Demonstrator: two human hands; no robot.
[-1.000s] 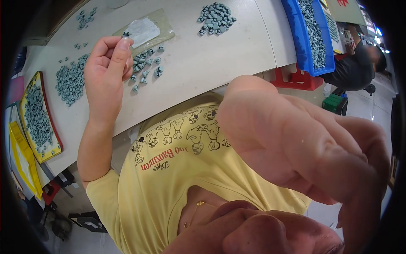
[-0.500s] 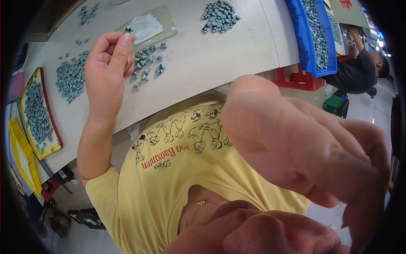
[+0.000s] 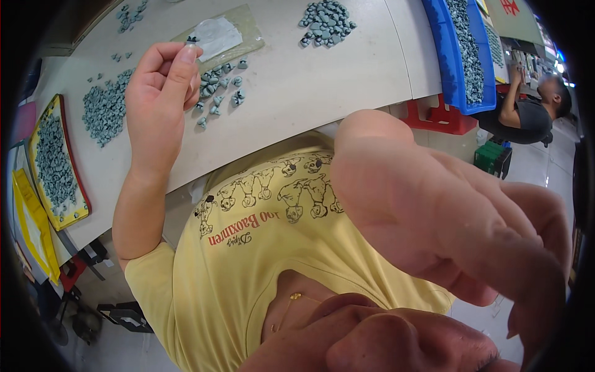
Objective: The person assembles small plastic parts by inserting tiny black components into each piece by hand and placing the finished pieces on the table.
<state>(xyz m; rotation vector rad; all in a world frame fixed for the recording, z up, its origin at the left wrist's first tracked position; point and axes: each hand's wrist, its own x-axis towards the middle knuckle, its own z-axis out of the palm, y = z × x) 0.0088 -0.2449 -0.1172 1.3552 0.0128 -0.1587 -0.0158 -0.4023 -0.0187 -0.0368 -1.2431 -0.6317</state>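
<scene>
Right hand [image 3: 440, 211] is filling the right of the frame, very close to the camera, can't tell whether its fingers are pinching anything; left hand [image 3: 156, 99] is holding up one small teal piece [image 3: 191, 40] at upper left, thumb and fingertip pinching it above the desk [image 3: 291, 93]. Step is looking like single-piece handling, next move probably calling for a steady pinch; loose pieces [image 3: 238, 97] are lying just right of that hand, a pile [image 3: 104, 110] left of it, another heap [image 3: 326, 26] upper centre. Blue bin [image 3: 454, 77] is standing upper right, a co-worker [image 3: 522, 118] showing beyond.
</scene>
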